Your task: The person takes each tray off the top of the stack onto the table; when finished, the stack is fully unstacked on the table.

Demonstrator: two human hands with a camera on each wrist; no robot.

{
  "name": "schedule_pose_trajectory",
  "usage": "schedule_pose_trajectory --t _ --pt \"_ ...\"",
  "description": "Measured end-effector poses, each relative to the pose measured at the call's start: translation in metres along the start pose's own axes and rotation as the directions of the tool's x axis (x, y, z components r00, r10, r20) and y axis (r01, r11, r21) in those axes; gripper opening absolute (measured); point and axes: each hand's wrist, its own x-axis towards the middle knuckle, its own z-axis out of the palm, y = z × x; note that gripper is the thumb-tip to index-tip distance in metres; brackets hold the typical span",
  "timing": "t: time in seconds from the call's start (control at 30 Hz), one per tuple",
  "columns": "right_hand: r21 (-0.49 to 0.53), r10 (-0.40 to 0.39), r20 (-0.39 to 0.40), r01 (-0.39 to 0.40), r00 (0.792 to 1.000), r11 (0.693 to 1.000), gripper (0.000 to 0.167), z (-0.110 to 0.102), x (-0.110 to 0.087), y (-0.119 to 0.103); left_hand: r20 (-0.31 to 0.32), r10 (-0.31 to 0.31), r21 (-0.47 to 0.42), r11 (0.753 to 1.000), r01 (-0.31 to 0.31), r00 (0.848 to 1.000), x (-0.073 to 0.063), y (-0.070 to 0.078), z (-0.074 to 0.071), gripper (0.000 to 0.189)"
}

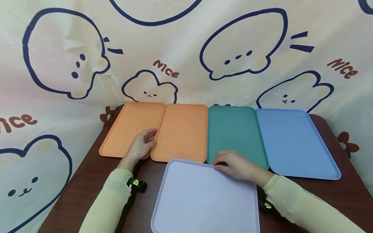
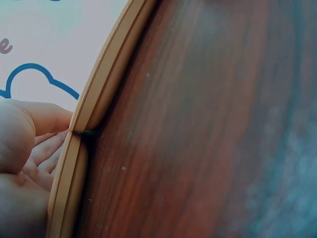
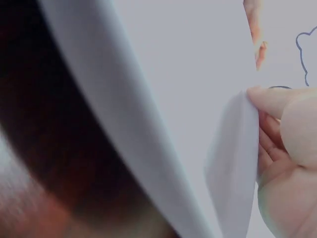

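Note:
My left hand [image 1: 141,145] rests where two orange trays meet, its fingers loosely bent at the seam. The left orange tray [image 1: 122,137] lies under that hand, and the second orange tray [image 1: 182,132] is just right of its fingertips. In the left wrist view the thumb [image 2: 52,116] touches the trays' rims [image 2: 89,106] at the joint. With my right hand [image 1: 234,164] I pinch the far rim of a lavender tray [image 1: 204,200], thumb on the near side and fingers beyond the edge. In the right wrist view the lavender tray [image 3: 193,59] fills the middle.
A green tray [image 1: 236,132] and a blue tray [image 1: 297,142] continue the row to the right. The lavender tray overlaps the row's near edge in the head view. Dark wood table [image 1: 84,181] shows around the trays, with a printed cloth [image 1: 186,42] hanging behind.

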Motion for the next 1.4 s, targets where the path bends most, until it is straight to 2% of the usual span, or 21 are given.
schedule_pose_trajectory --t 0.33,0.67,1.13,1.4 --pt "-0.069 0.098 0.035 -0.095 0.995 0.993 0.006 0.0085 0.0032 -0.0025 0.003 0.0 0.007 1.0 0.0 1.0 0.0014 0.0008 0.0024 0.055" --pt "-0.181 -0.003 0.038 0.01 0.999 0.983 0.007 0.0067 0.0055 -0.0074 0.005 -0.007 0.012 1.0 0.007 1.0 0.0032 0.0006 0.002 0.054" --pt "-0.168 -0.024 0.033 0.029 0.999 0.985 0.007 0.0052 0.0072 -0.0057 0.029 0.008 0.011 1.0 -0.009 1.0 0.0045 0.0006 -0.0004 0.057" --pt "-0.165 0.032 0.057 -0.022 0.998 0.986 0.008 0.0031 0.0088 -0.0071 0.033 0.035 0.017 0.999 -0.035 0.999 0.0015 0.0002 -0.0047 0.054"
